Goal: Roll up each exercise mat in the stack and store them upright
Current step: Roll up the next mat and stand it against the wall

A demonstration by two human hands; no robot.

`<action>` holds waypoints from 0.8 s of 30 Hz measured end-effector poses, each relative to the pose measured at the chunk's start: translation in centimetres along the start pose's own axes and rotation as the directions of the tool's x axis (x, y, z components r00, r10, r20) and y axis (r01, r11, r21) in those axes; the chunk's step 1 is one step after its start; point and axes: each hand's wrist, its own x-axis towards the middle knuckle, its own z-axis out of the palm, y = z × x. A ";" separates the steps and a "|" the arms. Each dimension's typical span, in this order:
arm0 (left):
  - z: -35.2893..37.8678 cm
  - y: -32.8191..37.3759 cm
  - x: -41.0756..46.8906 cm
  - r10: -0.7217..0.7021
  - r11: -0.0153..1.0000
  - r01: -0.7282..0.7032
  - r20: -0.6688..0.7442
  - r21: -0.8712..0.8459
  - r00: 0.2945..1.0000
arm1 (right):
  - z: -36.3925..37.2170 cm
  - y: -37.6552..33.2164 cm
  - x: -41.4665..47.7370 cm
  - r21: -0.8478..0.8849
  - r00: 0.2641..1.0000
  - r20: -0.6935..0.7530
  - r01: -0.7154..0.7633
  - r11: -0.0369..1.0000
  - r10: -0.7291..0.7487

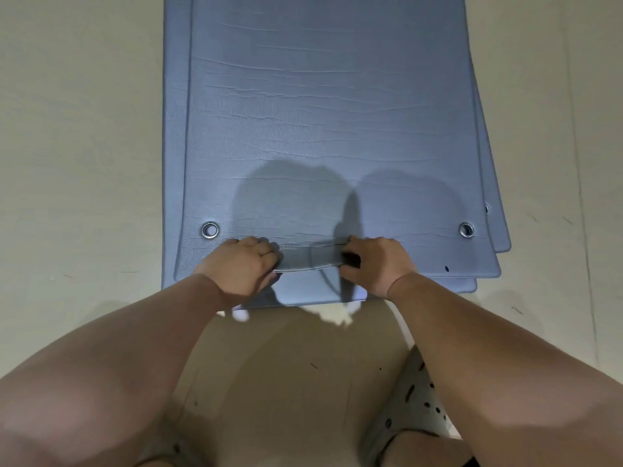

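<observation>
Here: stack of blue mats flat on pale floor, edges slightly fanned. Top mat wrinkled, metal eyelet near each near corner. Left hand and right hand both curled round near edge of top mat, mid-edge lifted off mat below. Perforated grey shoe bottom right.
</observation>
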 end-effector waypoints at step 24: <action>-6.1 -4.7 1.7 -0.666 0.714 0.681 0.141 -0.163 0.732 | -1.7 -7.4 -0.8 0.120 0.944 -0.326 -0.018 0.993 0.056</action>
